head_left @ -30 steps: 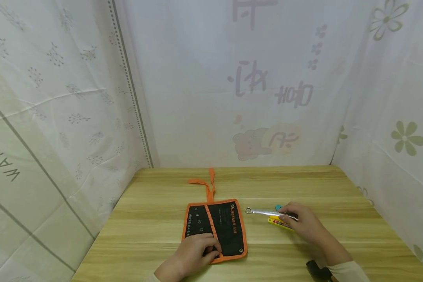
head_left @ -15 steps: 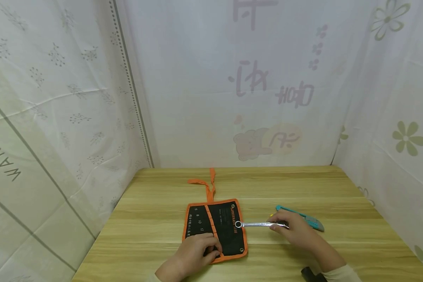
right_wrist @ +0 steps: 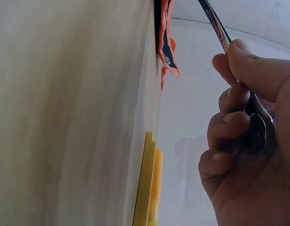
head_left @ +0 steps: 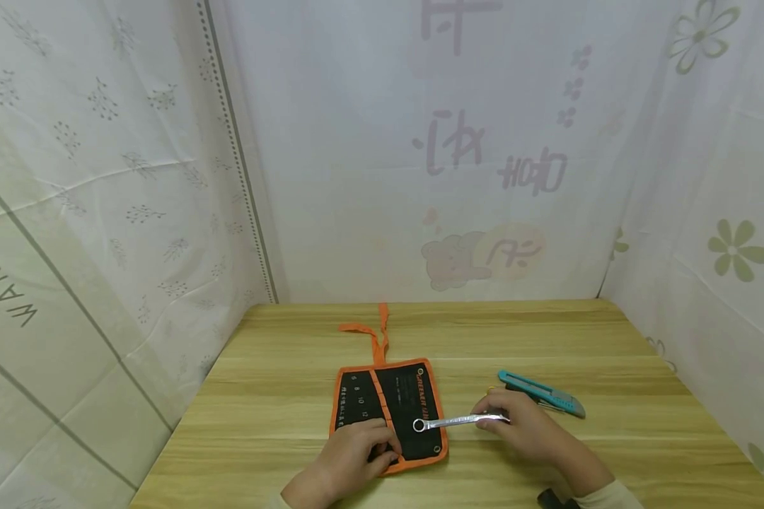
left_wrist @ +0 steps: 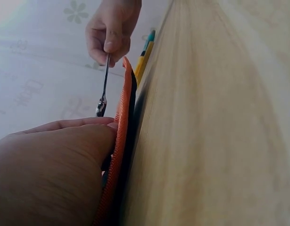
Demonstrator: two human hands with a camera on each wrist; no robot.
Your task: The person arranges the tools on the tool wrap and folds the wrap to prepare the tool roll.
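Note:
A black tool pouch [head_left: 414, 396] with orange trim and printed sizes lies spread on the table. My left hand [head_left: 353, 452] pinches the orange pocket edge near its front side, covering the lower pockets. In my right hand [head_left: 522, 424] is a combination wrench [head_left: 458, 420], its ring end pointing left over the pouch's right panel. The right wrist view shows my thumb and fingers round the wrench [right_wrist: 214, 21], with its open end inside my palm. From the left wrist, the wrench [left_wrist: 105, 89] slants down toward the pouch's orange edge [left_wrist: 120, 136].
A teal utility knife [head_left: 547, 394] lies behind my right hand. Beside it is a flat yellow item [right_wrist: 147, 188], mostly hidden in the head view. A black object [head_left: 550, 499] shows at the front edge by my right sleeve. Orange ties [head_left: 378, 346] stretch behind the pouch.
My right hand has carried the wrench left and toward me, from beside the pouch to over its right panel. The utility knife has come into view. My left hand stays in place.

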